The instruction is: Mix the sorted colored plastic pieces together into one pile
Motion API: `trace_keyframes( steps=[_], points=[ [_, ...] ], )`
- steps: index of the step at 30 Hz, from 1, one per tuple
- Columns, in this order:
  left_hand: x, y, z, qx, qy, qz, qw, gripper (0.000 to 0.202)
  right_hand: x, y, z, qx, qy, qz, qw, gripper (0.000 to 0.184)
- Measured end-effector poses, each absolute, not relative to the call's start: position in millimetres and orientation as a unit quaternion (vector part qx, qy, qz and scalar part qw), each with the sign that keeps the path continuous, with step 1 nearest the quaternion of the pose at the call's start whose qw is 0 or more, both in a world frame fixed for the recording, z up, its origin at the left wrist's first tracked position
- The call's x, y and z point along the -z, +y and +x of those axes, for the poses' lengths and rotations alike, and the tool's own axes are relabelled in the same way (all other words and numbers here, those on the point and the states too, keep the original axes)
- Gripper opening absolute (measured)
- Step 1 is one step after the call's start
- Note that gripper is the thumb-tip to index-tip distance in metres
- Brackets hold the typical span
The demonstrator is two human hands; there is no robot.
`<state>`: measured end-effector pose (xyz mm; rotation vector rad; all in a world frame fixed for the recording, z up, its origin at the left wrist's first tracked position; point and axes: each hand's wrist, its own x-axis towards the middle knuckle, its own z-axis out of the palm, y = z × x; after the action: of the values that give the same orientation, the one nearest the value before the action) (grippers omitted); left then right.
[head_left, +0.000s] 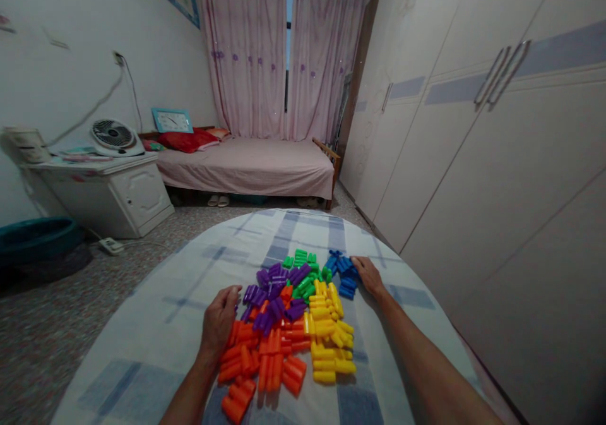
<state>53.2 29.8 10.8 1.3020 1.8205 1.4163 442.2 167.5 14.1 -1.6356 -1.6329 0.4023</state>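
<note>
- Worktop [156, 330] with a rounded far edge, checked in blue and white, carries a colourful heap.
- Orange pieces [271, 362], tube-like, lie nearest.
- Yellow pieces [324, 327] lie to their right, some touching them.
- On the left, the person's left hand [220, 321] rests beside the purple pieces [276, 311], fingers curled; from where I stand I can't tell whether it grips anything.
- Far right of the heap, the right hand [367, 275] has its fingers at the blue pieces [348, 284]; whether they close on one, I can't tell.
- Green pieces [307, 286] spread across the far middle.
- Beyond, at left, a fan [113, 136] stands on a white cabinet [142, 194].
- Farther off, a bed [255, 160] sits before pink curtains [246, 59].
</note>
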Motion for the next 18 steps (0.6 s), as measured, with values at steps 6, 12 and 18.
trace_keyframes(
  steps=[6, 12, 18],
  points=[
    [-12.2, 29.5, 54.7, -0.519, 0.663, 0.487, 0.233, 0.051, -21.7, 140.9, 406.7, -0.257, -0.640, -0.569, 0.449, 0.055],
    [-13.4, 29.7, 56.5, -0.513, 0.664, 0.500, 0.216, 0.047, -36.1, 123.0, 379.3, -0.343, -0.619, -0.513, 0.486, 0.059],
    [-12.4, 30.7, 56.8, -0.511, 0.661, 0.505, 0.218, 0.046, -54.3, 102.1, 349.1, -0.387, -0.641, -0.467, 0.470, 0.040]
  ],
)
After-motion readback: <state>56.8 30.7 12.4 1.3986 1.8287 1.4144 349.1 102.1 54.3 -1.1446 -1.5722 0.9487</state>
